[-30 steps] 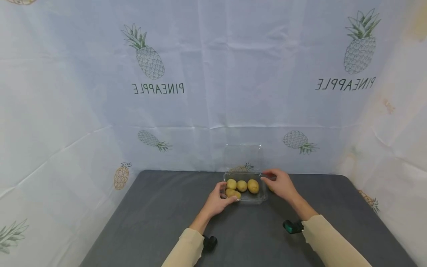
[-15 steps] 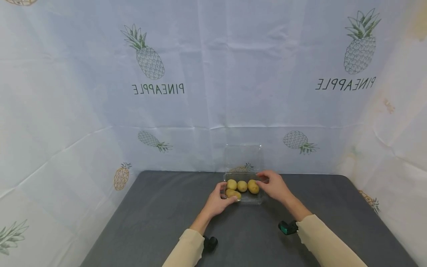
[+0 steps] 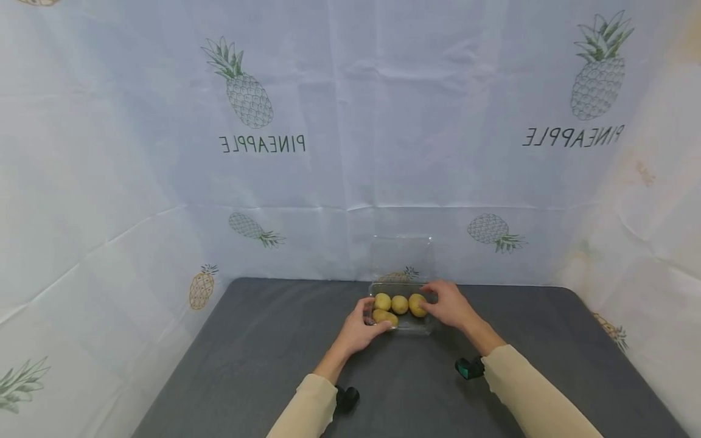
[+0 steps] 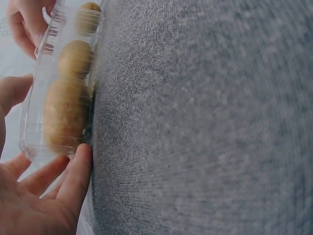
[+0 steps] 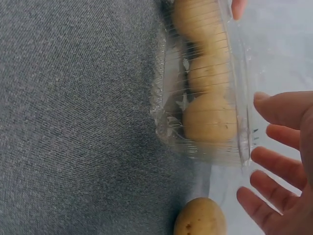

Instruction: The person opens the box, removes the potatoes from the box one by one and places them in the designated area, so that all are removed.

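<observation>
A clear plastic clamshell container (image 3: 411, 328) sits at the back of the table, its transparent lid (image 3: 402, 252) raised behind it. Several potatoes (image 3: 400, 305) lie inside, one at the front left and others in a row behind. My left hand (image 3: 356, 328) holds the container's left front corner, fingers along the end wall and thumb at the front rim. Over the right end is my right hand (image 3: 450, 307), its fingertips at the rightmost potato (image 3: 417, 305). In the right wrist view its fingers are spread and apart. Another potato (image 5: 200, 218) lies outside, right of the container.
Dark grey cloth covers the table (image 3: 263, 353). A pale curtain (image 3: 350, 121) printed with pineapples rises behind and at both sides, close to the table's back edge. Black devices, such as the right one (image 3: 469, 368), are worn at the wrists.
My right hand has moved left from the container's right rim to over the rightmost potato. The left hand stays at its corner. The view has shifted slightly.
</observation>
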Motion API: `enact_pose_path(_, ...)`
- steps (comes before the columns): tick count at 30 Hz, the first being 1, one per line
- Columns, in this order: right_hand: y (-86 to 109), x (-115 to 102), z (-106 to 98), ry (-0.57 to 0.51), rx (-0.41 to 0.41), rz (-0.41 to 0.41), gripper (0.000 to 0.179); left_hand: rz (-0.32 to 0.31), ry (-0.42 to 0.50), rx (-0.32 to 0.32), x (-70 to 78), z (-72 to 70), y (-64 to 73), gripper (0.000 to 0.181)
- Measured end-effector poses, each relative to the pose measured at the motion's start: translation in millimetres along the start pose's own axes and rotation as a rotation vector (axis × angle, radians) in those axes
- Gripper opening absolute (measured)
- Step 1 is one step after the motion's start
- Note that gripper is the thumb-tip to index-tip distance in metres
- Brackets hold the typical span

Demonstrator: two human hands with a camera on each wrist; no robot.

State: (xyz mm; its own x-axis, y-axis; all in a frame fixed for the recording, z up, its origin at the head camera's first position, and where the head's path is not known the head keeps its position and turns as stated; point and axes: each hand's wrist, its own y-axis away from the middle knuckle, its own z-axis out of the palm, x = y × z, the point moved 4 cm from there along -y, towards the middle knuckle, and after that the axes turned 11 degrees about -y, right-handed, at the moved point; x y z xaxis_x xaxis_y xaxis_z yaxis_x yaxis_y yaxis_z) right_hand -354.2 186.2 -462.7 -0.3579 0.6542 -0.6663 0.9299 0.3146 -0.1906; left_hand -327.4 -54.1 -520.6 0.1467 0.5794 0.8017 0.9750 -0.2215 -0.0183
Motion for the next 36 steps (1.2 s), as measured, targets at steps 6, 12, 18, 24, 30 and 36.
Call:
enact_pose_path(6, -2.6, 6, 4, 0.029, -0.019, 0.029, 0.04, -0.004, -0.006, 0.007, -0.3, -0.1, 0.1, 0.075)
enact_pose_path(12, -7.3, 11, 12, 0.033, -0.044, 0.081, 0.045, 0.001, -0.008, 0.015, -0.4, -2.4, 0.6, 0.074)
enact_pose_path(18, -10.4, 12, 21, 0.054, -0.087, 0.076, 0.051, 0.001, -0.026, 0.024, -0.4, -1.7, 1.2, 0.072)
enact_pose_path(24, -12.7, 11, 24, 0.046, -0.107, 0.064, 0.054, -0.001, -0.024, 0.033, 0.4, -0.9, 1.3, 0.072)
enact_pose_path(30, -13.6, 14, 25, 0.051, -0.115, 0.074, 0.056, -0.005, -0.024, 0.036, -0.4, -0.6, 0.9, 0.071)
enact_pose_path(36, -14.1, 17, 27, 0.069, -0.112, 0.085, 0.056, -0.007, -0.019, 0.039, -1.0, -0.4, 0.9, 0.071)
